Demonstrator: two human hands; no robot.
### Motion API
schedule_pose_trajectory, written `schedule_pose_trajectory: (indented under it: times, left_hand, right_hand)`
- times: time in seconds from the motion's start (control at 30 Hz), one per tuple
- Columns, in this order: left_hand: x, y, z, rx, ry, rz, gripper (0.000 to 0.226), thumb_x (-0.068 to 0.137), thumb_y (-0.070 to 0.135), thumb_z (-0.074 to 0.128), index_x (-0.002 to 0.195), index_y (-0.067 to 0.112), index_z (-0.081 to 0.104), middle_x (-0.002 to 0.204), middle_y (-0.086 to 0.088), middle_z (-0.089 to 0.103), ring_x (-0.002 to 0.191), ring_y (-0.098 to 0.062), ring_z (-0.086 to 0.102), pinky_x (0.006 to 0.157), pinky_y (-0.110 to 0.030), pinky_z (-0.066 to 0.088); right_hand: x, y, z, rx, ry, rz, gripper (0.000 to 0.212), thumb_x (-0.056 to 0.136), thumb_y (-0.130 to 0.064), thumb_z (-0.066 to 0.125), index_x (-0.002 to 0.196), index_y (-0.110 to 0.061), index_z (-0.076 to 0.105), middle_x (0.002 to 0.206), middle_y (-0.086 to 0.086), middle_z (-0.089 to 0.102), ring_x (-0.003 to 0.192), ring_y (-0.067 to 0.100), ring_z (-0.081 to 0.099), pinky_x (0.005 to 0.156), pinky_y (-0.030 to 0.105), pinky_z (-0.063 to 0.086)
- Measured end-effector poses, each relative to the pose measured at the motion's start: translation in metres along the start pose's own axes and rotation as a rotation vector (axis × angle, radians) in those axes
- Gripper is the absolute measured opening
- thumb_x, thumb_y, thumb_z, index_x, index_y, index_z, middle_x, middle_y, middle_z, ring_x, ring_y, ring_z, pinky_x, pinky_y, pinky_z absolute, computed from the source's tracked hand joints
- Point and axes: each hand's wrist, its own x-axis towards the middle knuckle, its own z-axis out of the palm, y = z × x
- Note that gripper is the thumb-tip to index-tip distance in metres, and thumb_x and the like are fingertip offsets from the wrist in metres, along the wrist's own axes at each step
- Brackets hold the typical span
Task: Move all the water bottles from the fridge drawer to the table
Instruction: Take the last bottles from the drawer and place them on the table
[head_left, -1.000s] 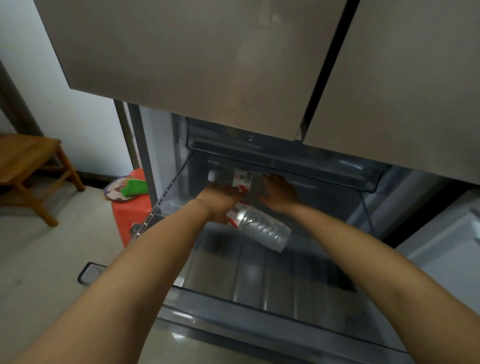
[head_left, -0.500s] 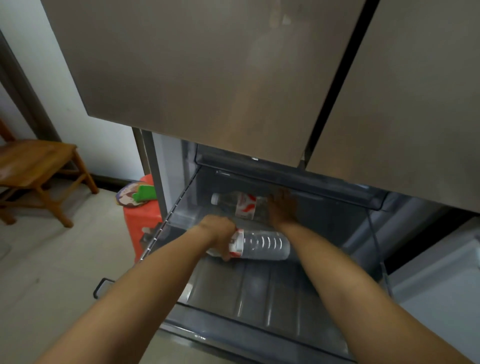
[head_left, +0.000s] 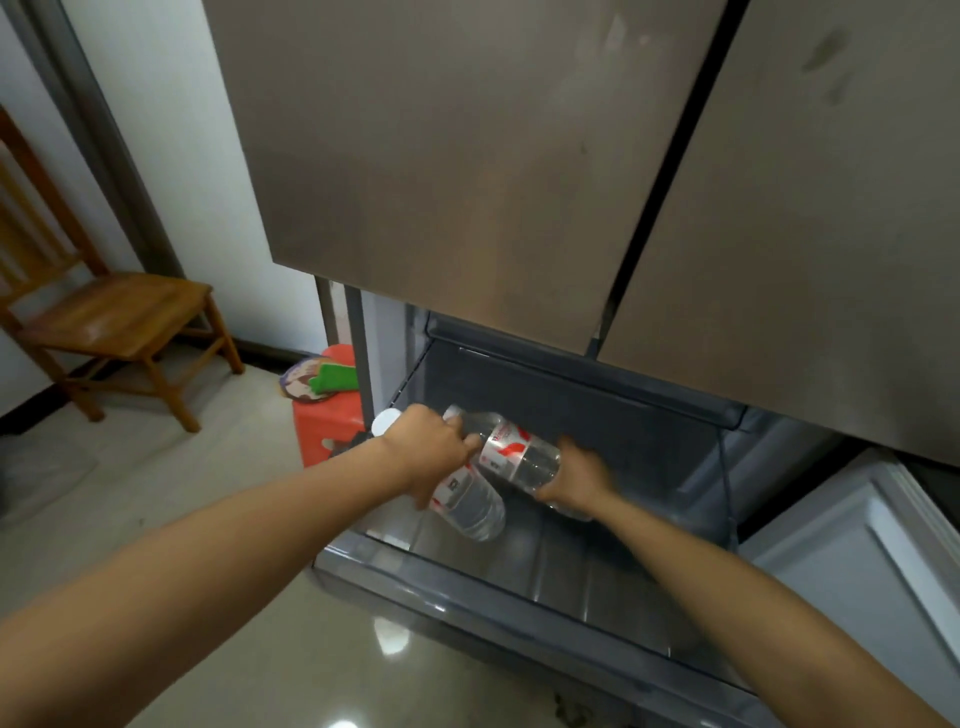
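Head view: both hands reach into the open fridge drawer. The left hand has its fingers curled round the nearer bottle, which is tilted, white cap to the left. The right hand fingers wrap the bottom end of the farther bottle just behind it. A wooden chair and a red stool stand on the floor at left.

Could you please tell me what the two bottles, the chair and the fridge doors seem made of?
Nearer bottle and farther bottle: clear plastic, see-through walls. Chair: varnished wood, grain and warm gloss. Fridge doors: likely brushed metal, matt grey-brown with faint smudges; possibly a coating.
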Motion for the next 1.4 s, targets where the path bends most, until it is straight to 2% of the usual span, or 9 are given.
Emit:
schedule_pose_trajectory:
  times: [0.3, 0.47, 0.63, 0.73, 0.83, 1.03, 1.13, 1.23, 1.4]
  left_hand:
    - [-0.079, -0.045, -0.043, 0.175, 0.067, -0.117, 0.077, 0.066, 0.04, 0.077, 0.13, 0.02, 0.038, 0.109, -0.009, 0.062, 0.093, -0.028, 0.061, 0.082, -0.041, 0.045]
    - [-0.128, -0.06, -0.067, 0.272, 0.077, -0.27, 0.075, 0.073, 0.039, 0.073, 0.133, 0.023, 0.032, 0.125, -0.009, 0.055, 0.112, -0.031, 0.054, 0.103, -0.051, 0.031]
    - [-0.194, -0.062, -0.075, 0.313, 0.04, -0.442, 0.076, 0.075, 0.042, 0.069, 0.135, 0.024, 0.026, 0.135, -0.007, 0.046, 0.122, -0.03, 0.046, 0.107, -0.05, 0.028]
    - [-0.242, -0.059, -0.072, 0.297, 0.032, -0.53, 0.071, 0.075, 0.043, 0.068, 0.132, 0.026, 0.029, 0.133, -0.004, 0.048, 0.118, -0.026, 0.048, 0.1, -0.043, 0.035]
    - [-0.287, -0.048, -0.059, 0.27, -0.034, -0.615, 0.066, 0.076, 0.044, 0.065, 0.129, 0.026, 0.032, 0.128, -0.003, 0.051, 0.111, -0.025, 0.052, 0.092, -0.038, 0.038]
    - [-0.378, -0.001, -0.008, 0.107, -0.324, -0.839, 0.069, 0.072, 0.044, 0.066, 0.128, 0.021, 0.033, 0.12, -0.006, 0.055, 0.103, -0.027, 0.056, 0.078, -0.033, 0.035]
    - [-0.418, 0.03, 0.015, -0.008, -0.396, -0.955, 0.066, 0.072, 0.048, 0.066, 0.125, 0.022, 0.038, 0.117, -0.005, 0.056, 0.101, -0.027, 0.057, 0.081, -0.035, 0.04]
    - [-0.471, 0.073, 0.036, -0.159, -0.458, -1.166, 0.063, 0.066, 0.054, 0.067, 0.116, 0.022, 0.045, 0.105, -0.001, 0.061, 0.088, -0.022, 0.06, 0.069, -0.032, 0.041]
    - [-0.552, 0.144, 0.06, -0.432, -0.511, -1.589, 0.053, 0.055, 0.062, 0.064, 0.09, 0.026, 0.048, 0.075, 0.009, 0.054, 0.066, -0.014, 0.052, 0.048, -0.023, 0.028]
  right_hand:
    - [-0.043, -0.04, -0.027, 0.344, 0.057, -0.123, 0.064, 0.055, -0.034, 0.082, 0.099, -0.025, 0.037, 0.103, 0.005, 0.048, 0.094, 0.018, 0.047, 0.073, 0.027, 0.042]
    - [-0.063, -0.072, -0.049, 0.577, 0.067, -0.289, 0.071, 0.056, -0.027, 0.086, 0.107, -0.03, 0.036, 0.115, 0.004, 0.047, 0.102, 0.017, 0.051, 0.085, 0.032, 0.049]
    - [-0.085, -0.122, -0.058, 0.806, -0.013, -0.553, 0.083, 0.056, -0.019, 0.085, 0.124, -0.032, 0.039, 0.115, -0.006, 0.052, 0.103, 0.01, 0.055, 0.08, 0.022, 0.049]
    - [-0.098, -0.159, -0.052, 0.89, -0.151, -0.654, 0.083, 0.06, -0.012, 0.084, 0.129, -0.028, 0.039, 0.121, 0.0, 0.053, 0.108, 0.014, 0.056, 0.088, 0.03, 0.051]
    - [-0.117, -0.197, -0.037, 0.959, -0.269, -0.742, 0.076, 0.062, -0.005, 0.082, 0.118, -0.032, 0.039, 0.118, 0.0, 0.055, 0.105, 0.011, 0.058, 0.078, 0.016, 0.051]
    - [-0.178, -0.267, 0.013, 0.803, -0.589, -0.895, 0.074, 0.064, -0.013, 0.081, 0.114, -0.03, 0.03, 0.106, -0.013, 0.053, 0.094, 0.001, 0.057, 0.073, 0.015, 0.049]
    - [-0.208, -0.287, 0.045, 0.734, -0.669, -0.92, 0.07, 0.064, -0.012, 0.081, 0.111, -0.029, 0.031, 0.102, -0.014, 0.053, 0.091, 0.001, 0.057, 0.07, 0.014, 0.047]
    - [-0.249, -0.308, 0.079, 0.631, -0.771, -0.978, 0.07, 0.063, -0.012, 0.082, 0.11, -0.028, 0.033, 0.1, -0.012, 0.054, 0.091, 0.003, 0.058, 0.071, 0.016, 0.048]
    - [-0.329, -0.337, 0.129, 0.48, -0.871, -1.071, 0.073, 0.062, -0.014, 0.083, 0.115, -0.022, 0.034, 0.099, -0.007, 0.057, 0.09, 0.01, 0.061, 0.081, 0.029, 0.053]
